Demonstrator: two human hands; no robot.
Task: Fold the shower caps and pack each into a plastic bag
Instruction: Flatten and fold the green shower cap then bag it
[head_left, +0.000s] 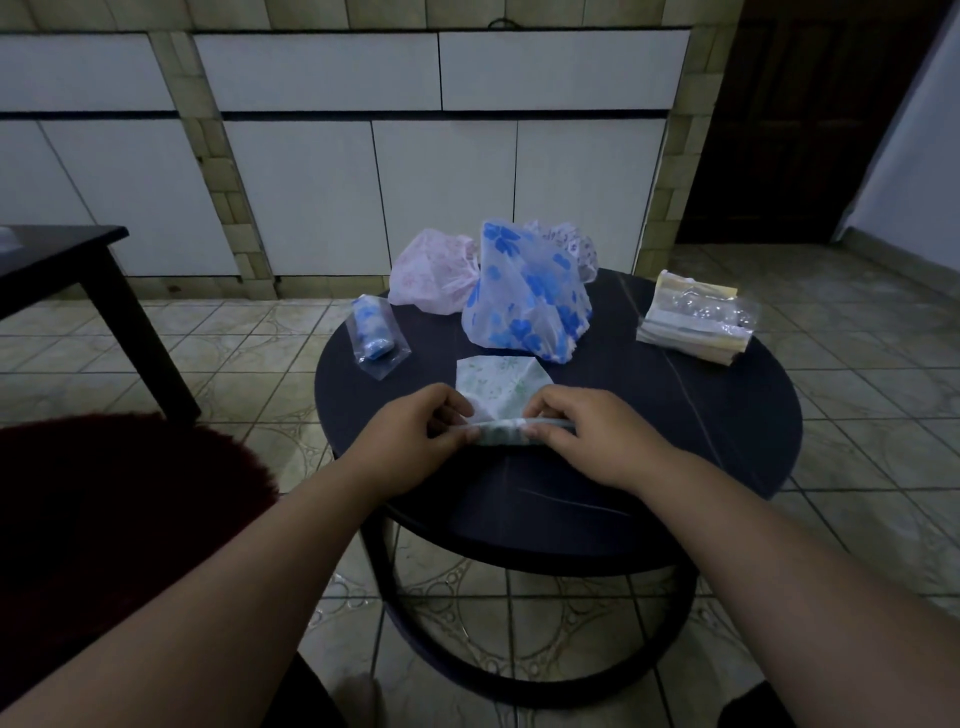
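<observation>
On my surface (675, 415): clear bag (378, 332) containing a rolled blue cap. Left hand (415, 441) and right hand (587, 436) both pinch the green cap (496, 387), its near edge rolled, near me.

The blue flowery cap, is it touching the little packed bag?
Apart. The head view shows bare dark table between the blue flowery cap and the packed bag.
</observation>
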